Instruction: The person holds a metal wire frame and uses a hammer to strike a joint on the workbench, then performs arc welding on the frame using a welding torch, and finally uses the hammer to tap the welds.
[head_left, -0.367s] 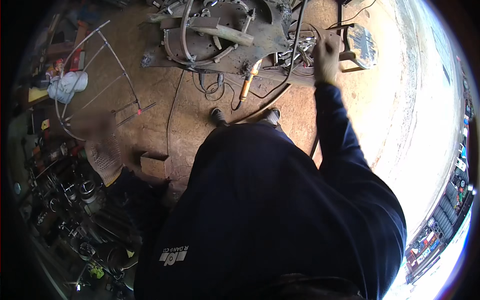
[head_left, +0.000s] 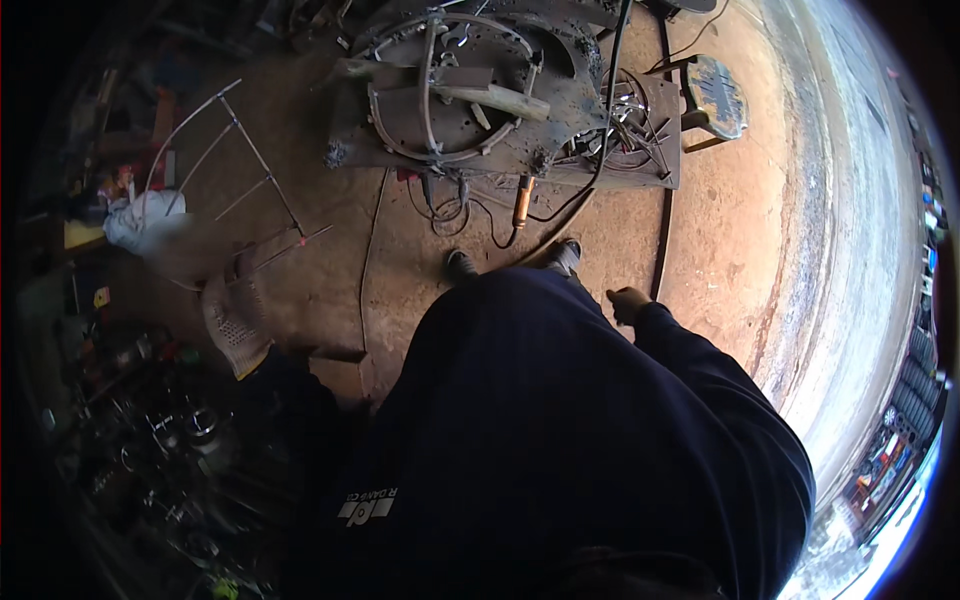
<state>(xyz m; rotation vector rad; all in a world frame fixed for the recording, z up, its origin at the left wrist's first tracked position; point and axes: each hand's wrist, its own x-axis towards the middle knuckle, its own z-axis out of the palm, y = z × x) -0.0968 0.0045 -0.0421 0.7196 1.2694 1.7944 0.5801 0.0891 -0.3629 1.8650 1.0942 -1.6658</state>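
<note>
The person's left hand (head_left: 237,315), in a pale glove, is out at nine o'clock, just beside a thin frame of bent metal bars (head_left: 269,179) at ten o'clock. A blurry patch hides the fingertips, so I cannot tell if they are clamped on it. The frame sits well out from the legs, maybe so it will not bump them. The right hand (head_left: 628,303) is low at three o'clock, near the body and away from the table; it is too small and dark to tell if its fingers are apart or together. At twelve o'clock, bent metal hoops (head_left: 427,90) lie on a dark, messy metal plate (head_left: 350,125), perhaps because it is a flat, strong place for them. A tool with an orange handle (head_left: 523,203) is at the near edge, maybe to be easy to grab. Loose tools (head_left: 625,105) sit at one o'clock on the brown table (head_left: 668,110). A worn stool (head_left: 715,95) stands past it. The floor (head_left: 720,220) is brown and dusty, with bright ground at two o'clock and dark clutter (head_left: 190,430) at eight.
</note>
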